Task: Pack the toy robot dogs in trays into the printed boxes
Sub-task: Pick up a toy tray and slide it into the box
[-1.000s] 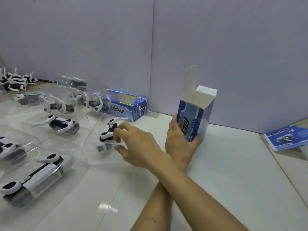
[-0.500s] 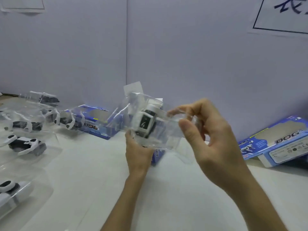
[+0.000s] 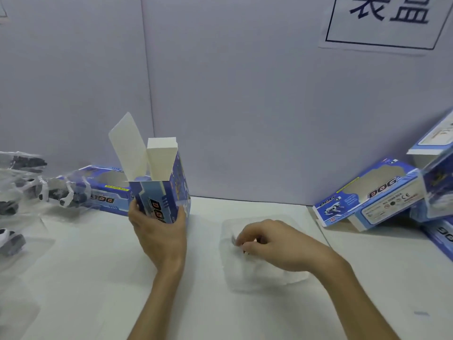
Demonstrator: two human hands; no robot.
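**Backdrop.** A pale grey wall board (image 3: 245, 106) stands along the far edge of the bench. A paper sign (image 3: 387, 23) with large dark characters is fixed to it at upper right.

**Bench.** The white bench (image 3: 98, 290) carries all the items.

**Right side.** A pile of printed boxes (image 3: 438, 182) lies at the far right edge. A windowed box (image 3: 377, 195) leans tilted against the pile, its cut-out window facing up.

**Centre.** One open printed box (image 3: 161, 190) stands on end near the wall board. Its top flaps are raised and their white insides show.

**Left side.** A second printed box (image 3: 105, 190) lies on its side, behind and to the left of the upright one. In front of it are several toy robot dogs (image 3: 58, 192), white and black, in clear trays. They are blurred, so the count is uncertain.

**Hands.**
- The left hand (image 3: 159, 231) grips the lower part of the open printed box, with the thumb on its left edge and the fingers wrapped to its right face.
- The right hand (image 3: 277, 244) rests on a clear tray (image 3: 245, 278), which lies flat on the bench to the right of that box and apart from it. Its fingers are curled down tight on the tray's raised middle.

**Tray contents.** Only a dark sliver shows at the fingertips. The hand hides the rest of what the tray holds.
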